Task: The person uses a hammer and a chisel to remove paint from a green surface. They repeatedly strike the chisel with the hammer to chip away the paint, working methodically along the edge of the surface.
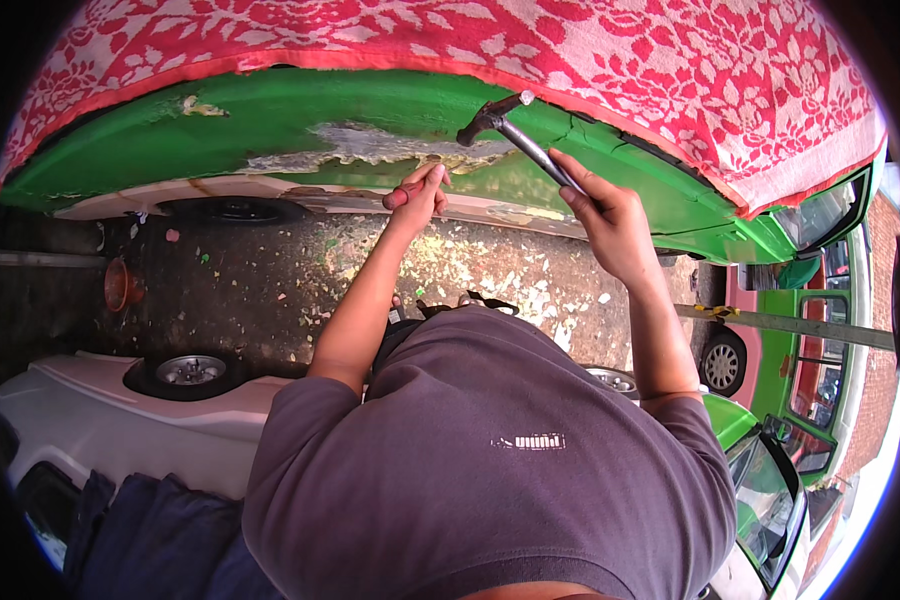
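Before me is the green side panel of a vehicle (270, 112), with a ragged patch of chipped paint and filler (360, 146) along it. My left hand (420, 195) is closed around a tool with a red handle (399, 197), close to the lower edge of that patch; the tool's far end is hidden by my fingers. In my right hand (615, 217) is a claw hammer (536, 150) with a metal shaft, raised to the right of my left hand. Its head is over the green panel near the patch's right end.
A red and pink floral cloth (645, 67) covers the vehicle's top. Paint chips litter the ground (270, 277). A pale car (157, 427) stands close behind me at left. An orange pot (118, 285) lies at far left, and a pole (795, 326) crosses at right before more vehicles.
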`<state>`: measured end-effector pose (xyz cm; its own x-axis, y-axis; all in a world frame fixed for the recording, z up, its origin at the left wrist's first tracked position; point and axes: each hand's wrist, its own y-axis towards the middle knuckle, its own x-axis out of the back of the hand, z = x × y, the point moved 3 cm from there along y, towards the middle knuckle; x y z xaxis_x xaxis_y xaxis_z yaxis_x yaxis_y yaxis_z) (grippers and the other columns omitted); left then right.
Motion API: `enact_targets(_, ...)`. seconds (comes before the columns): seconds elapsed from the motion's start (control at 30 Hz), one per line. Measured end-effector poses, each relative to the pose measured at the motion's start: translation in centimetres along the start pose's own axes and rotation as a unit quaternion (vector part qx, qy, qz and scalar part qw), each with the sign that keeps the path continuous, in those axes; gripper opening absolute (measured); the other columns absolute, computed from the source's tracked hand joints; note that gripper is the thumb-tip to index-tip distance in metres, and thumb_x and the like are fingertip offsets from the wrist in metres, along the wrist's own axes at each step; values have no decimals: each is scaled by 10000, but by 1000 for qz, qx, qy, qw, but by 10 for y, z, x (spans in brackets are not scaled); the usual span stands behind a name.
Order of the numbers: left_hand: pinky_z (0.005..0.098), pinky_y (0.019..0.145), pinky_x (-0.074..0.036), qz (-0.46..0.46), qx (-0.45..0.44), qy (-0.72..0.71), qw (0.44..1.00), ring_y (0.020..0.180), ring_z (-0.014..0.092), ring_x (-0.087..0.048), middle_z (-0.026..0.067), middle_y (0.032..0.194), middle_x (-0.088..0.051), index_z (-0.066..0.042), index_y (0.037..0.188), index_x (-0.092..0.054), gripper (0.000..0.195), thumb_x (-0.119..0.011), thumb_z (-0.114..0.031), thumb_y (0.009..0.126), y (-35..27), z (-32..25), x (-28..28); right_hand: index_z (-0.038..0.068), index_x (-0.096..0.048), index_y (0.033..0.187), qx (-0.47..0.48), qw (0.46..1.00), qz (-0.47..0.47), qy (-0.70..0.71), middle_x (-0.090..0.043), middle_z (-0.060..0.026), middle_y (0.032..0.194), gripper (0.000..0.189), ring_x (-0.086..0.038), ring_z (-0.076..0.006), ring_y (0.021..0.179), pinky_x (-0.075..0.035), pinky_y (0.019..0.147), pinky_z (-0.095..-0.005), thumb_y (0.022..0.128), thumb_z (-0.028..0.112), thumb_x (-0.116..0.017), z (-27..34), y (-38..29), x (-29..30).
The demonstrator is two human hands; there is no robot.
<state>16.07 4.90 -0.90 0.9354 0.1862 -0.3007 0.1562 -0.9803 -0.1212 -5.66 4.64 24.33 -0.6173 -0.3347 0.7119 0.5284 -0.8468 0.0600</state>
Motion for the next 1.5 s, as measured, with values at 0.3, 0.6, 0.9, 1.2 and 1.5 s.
enact_targets(0.3, 238, 459, -354, -11, -45, 41, 998, 487, 80, -454, 19, 554, -497, -62, 879, -485, 359, -454, -396, 1007, 7, 1, -20, 149, -597, 1287, -14, 1000, 18, -5, -607, -140, 759, 372, -500, -135, 641, -461, 668, -290, 919, 90, -597, 0, -4, -8)
enact_targets(0.6, 257, 471, -375, -45, -90, 165, 981, 501, 78, -462, 0, 581, -486, -63, 846, -492, 273, -454, -276, 1012, 11, -15, -35, 200, -576, 1317, 179, 961, 41, -205, -499, -102, 674, 472, -525, -260, 580, -455, 585, -368, 878, 26, -581, 8, -16, -34)
enact_targets(0.9, 260, 452, -356, -61, -55, 82, 993, 453, 88, -429, 4, 522, -462, -55, 789, -492, 341, -429, -298, 1020, 25, 18, -18, 208, -583, 1310, 263, 952, -36, -152, -498, -85, 664, 474, -500, -243, 554, -429, 528, -355, 869, 37, -620, 15, -28, -9)
enact_targets(1.2, 269, 456, -362, -73, -65, 74, 992, 463, 93, -450, 17, 518, -466, -50, 766, -479, 321, -470, -264, 1005, 16, -3, -38, 305, -591, 1289, 299, 916, 2, -269, -520, -57, 699, 604, -538, -221, 525, -444, 446, -351, 758, 19, -616, -5, -43, -26)
enact_targets(1.5, 261, 471, -353, -93, -34, 95, 991, 462, 87, -434, 20, 497, -466, -53, 758, -454, 339, -450, -277, 1013, 13, -4, -36, 325, -515, 1357, 325, 911, -6, -254, -494, -53, 670, 693, -548, -220, 493, -464, 431, -356, 722, 72, -625, -17, -42, -28)
